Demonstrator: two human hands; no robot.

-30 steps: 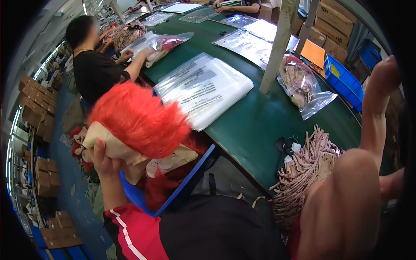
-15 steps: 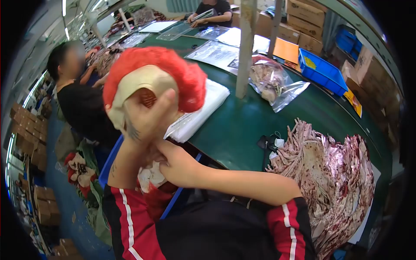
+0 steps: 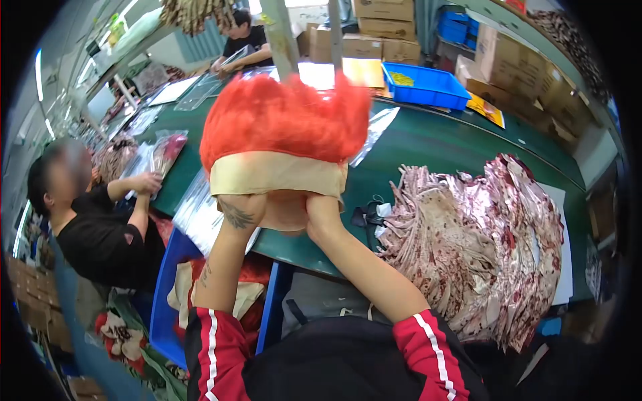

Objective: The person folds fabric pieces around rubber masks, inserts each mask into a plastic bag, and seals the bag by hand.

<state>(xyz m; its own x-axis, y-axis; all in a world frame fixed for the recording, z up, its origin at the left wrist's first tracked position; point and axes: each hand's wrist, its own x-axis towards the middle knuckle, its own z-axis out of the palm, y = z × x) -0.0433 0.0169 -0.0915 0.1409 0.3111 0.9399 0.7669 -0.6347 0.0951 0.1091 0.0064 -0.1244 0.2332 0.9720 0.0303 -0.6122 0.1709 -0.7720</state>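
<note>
Both my hands hold up a latex mask (image 3: 271, 175) in front of me, beige along its open edge with fluffy red hair (image 3: 274, 127) on top. My left hand (image 3: 242, 210) grips the left part of the lower edge, its fingers hidden inside the mask. At the right part my right hand (image 3: 322, 214) does the same, thumb side against the beige material and fingertips out of sight. Below my left forearm, a blue bin (image 3: 162, 301) contains more red and beige pieces (image 3: 249, 299).
Wrinkled, red-spotted latex pieces (image 3: 461, 247) are heaped on the green table (image 3: 374, 144) at right. Clear plastic bags (image 3: 204, 212) lie left of the mask. A post (image 3: 277, 37) rises behind it, near a blue tray (image 3: 435, 93). A co-worker (image 3: 100, 227) handles a bag at left.
The mask has turned and moved right, and its beige edge now faces me. My right hand has come up from near my left wrist to the mask's edge. My view has shifted right.
</note>
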